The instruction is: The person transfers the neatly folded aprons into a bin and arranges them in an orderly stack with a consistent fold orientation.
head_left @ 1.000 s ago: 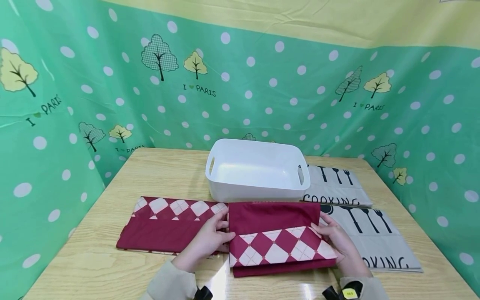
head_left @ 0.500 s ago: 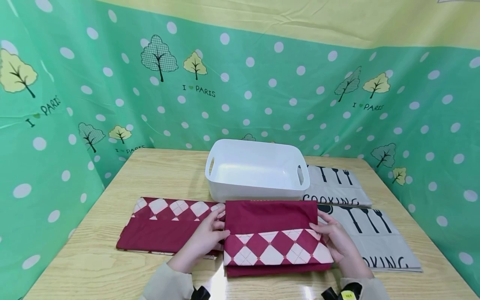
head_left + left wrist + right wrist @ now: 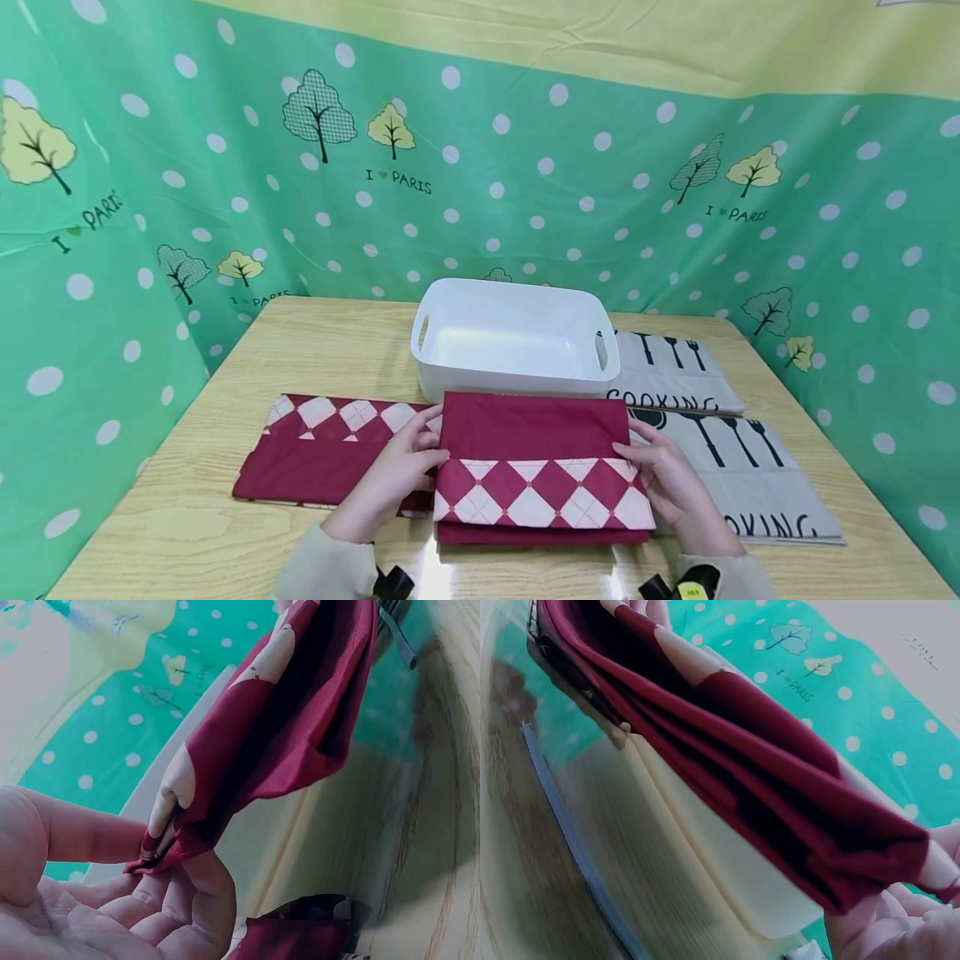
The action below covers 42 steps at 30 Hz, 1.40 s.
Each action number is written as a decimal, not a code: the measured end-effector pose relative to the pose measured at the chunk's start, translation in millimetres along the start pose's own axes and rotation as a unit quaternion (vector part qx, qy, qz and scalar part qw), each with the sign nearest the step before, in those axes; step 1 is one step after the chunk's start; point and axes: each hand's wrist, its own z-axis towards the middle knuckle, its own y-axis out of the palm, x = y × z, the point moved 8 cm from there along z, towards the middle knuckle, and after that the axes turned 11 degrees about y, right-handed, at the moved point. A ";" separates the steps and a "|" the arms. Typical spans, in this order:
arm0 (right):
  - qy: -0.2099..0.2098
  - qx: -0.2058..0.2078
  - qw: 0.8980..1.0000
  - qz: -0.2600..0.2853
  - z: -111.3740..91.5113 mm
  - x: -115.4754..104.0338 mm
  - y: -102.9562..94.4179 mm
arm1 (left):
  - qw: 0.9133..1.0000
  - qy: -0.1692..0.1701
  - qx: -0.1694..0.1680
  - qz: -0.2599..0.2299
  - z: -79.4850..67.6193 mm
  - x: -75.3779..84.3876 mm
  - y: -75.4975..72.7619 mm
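A folded maroon cloth (image 3: 532,429) with a pink-and-white diamond band hangs in front of the basket, raised off the tabletop. My left hand (image 3: 393,473) pinches its left edge, thumb on top and fingers beneath. On the opposite edge, my right hand (image 3: 669,483) grips it the same way. The left wrist view shows the cloth's corner between thumb (image 3: 97,834) and fingers. Seen from the right wrist, several layered folds (image 3: 780,795) lead down to the right hand (image 3: 889,926). A second folded maroon cloth (image 3: 315,468) lies at left, partly hidden by the left hand.
Just behind the held cloth stands a white plastic basket (image 3: 517,382) with handle holes. Two folded grey cloths lettered COOKING lie at right, a front one (image 3: 757,483) and a back one (image 3: 667,375). The wooden table (image 3: 172,525) backs onto a green dotted curtain (image 3: 495,225).
Both hands have shifted the held maroon cloth left and slightly up towards the basket, and it now overlaps the basket's front more. The other cloths and the basket stay put.
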 end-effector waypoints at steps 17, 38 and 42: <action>-0.032 0.014 0.999 -0.035 -8.5 -13.8 10.9 | 0.997 0.029 0.070 0.028 -2.8 15.6 -9.8; -0.059 0.064 0.974 -0.211 -13.3 -45.0 19.6 | 0.996 0.036 0.074 0.045 6.9 37.5 -19.6; -0.068 0.061 0.968 -0.235 -14.1 -51.1 22.0 | 0.995 0.038 0.072 0.061 8.8 43.0 -21.8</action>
